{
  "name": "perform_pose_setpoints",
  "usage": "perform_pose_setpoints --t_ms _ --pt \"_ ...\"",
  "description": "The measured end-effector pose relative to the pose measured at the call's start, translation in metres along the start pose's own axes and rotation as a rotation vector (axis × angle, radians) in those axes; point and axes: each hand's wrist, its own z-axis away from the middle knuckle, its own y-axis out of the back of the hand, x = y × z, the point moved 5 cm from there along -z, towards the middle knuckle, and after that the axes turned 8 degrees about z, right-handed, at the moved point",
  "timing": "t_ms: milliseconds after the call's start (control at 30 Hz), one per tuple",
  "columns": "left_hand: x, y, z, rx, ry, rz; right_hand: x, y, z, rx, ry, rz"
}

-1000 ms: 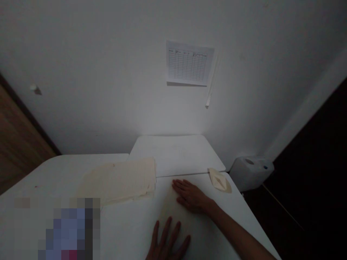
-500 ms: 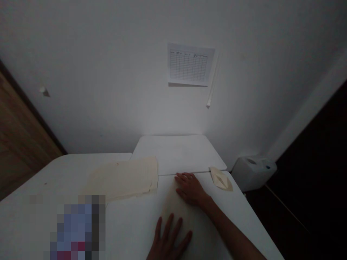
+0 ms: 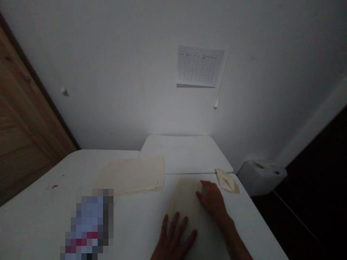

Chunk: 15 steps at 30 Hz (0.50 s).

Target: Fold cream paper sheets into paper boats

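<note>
A pale beige sheet (image 3: 187, 193), paper or thin cloth, lies lengthwise on the white table (image 3: 138, 224) before me. My left hand (image 3: 175, 236) rests flat on its near part with the fingers spread. At the sheet's far right edge is my right hand (image 3: 213, 198), palm down, thumb and forefinger apart and touching that edge. Left of the sheet lies a larger beige stack of sheets (image 3: 132, 175) with uneven edges. A small folded beige piece (image 3: 226, 181) sits near the table's right edge, beyond my right hand.
A pixelated blue and red item (image 3: 88, 224) is on the table at the left. A white plastic container (image 3: 261, 177) stands right of the table. Behind is a wall with a printed chart (image 3: 200, 66). A wooden panel (image 3: 29, 86) borders the left.
My right hand has slid from the sheet's far middle to its right edge, uncovering the far end. My left hand stays on the sheet. The view has shifted slightly left.
</note>
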Motion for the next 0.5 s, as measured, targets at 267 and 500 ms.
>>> perform_pose_setpoints --t_ms 267,500 --pt "0.0 0.002 -0.003 0.014 -0.025 -0.067 0.005 -0.009 0.0 0.069 -0.247 -0.727" --pt "-0.003 -0.006 0.001 0.014 0.031 -0.006 0.001 -0.018 0.013 -0.11 -0.293 -0.949"
